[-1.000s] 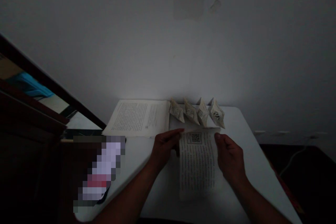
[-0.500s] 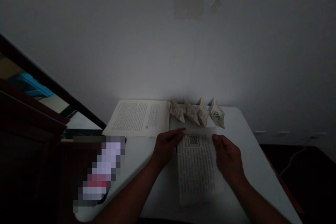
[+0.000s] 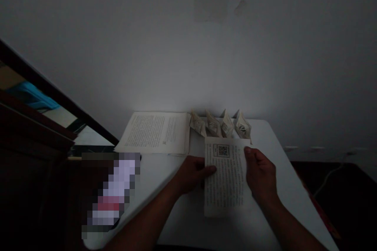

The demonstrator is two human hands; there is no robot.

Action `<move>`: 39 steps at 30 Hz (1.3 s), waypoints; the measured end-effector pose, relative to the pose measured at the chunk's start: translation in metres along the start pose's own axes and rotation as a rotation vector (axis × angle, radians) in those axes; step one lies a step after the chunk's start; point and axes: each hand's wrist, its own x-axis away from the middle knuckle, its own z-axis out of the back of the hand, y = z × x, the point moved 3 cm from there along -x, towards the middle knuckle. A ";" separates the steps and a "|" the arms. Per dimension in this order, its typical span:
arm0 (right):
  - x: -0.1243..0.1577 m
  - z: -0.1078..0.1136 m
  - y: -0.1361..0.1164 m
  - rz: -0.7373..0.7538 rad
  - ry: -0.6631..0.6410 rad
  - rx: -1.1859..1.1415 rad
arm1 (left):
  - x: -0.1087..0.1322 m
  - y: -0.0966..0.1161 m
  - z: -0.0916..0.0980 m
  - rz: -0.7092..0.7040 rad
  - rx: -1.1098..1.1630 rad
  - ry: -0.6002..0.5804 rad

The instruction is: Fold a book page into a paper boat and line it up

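A printed sheet of paper (image 3: 226,188) with a square code near its top is held up over the white table. On its left edge my left hand (image 3: 193,174) is closed, thumb on the front and the other fingers behind, out of sight. My right hand (image 3: 260,172) pinches the upper right edge between thumb and curled fingers. Just beyond the sheet stand several folded paper boats (image 3: 243,125) in a row, made of printed paper. The sheet's top edge overlaps the lower tips of some of them.
A stack of printed pages (image 3: 153,131) lies at the table's back left, against the wall. A blurred-out, phone-shaped object (image 3: 113,188) sits at the left edge of the white table (image 3: 182,223). A pale cable (image 3: 330,176) runs along the right.
The paper has moved slightly right and up, and now looks sharper. My left hand has slid from the top corner down the left edge. My right hand has shifted slightly right.
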 end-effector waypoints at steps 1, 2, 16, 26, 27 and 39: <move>0.000 0.001 -0.001 0.006 0.001 0.009 | 0.000 -0.002 -0.002 0.019 -0.021 -0.026; 0.000 0.001 -0.002 0.010 0.006 0.024 | 0.000 -0.004 -0.003 0.030 -0.032 -0.030; -0.005 0.011 -0.012 0.044 0.112 0.152 | 0.001 0.001 -0.003 0.096 -0.002 0.005; -0.008 0.010 -0.011 -0.258 -0.502 -0.077 | 0.002 0.004 0.017 0.028 -0.061 0.099; -0.006 0.011 -0.008 -0.280 -0.567 -0.076 | 0.002 0.005 0.017 0.021 -0.064 0.102; 0.001 0.013 0.004 -0.411 -0.666 -0.113 | 0.001 0.006 0.018 0.085 0.040 0.056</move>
